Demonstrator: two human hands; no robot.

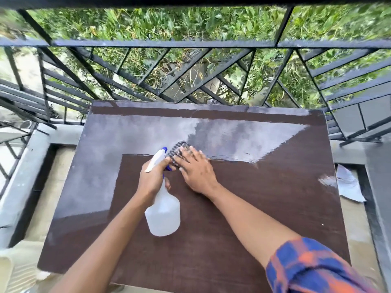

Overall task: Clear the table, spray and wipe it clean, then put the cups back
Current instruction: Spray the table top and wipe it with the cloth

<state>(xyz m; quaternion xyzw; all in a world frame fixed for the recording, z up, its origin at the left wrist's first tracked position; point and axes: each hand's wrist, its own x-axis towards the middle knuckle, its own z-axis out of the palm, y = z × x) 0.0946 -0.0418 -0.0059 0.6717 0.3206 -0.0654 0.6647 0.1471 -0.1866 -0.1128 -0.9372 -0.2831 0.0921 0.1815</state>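
Balcony setup with a black metal railing (pixel 190 43) and greenery behind it, and a dark brown table (pixel 275 197) pushed up against it, shiny across the far half. Left hand (pixel 153 178) has its fingers wrapped round the neck of a white spray bottle (pixel 164 216), nozzle pointing away. Right hand (pixel 195 169) lies flat, fingers spread, pressing a checked cloth (pixel 177 150) onto the tabletop just beside the nozzle.

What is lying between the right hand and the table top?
In the head view, a dark checked cloth lies under the right hand, pressed flat onto the brown table.
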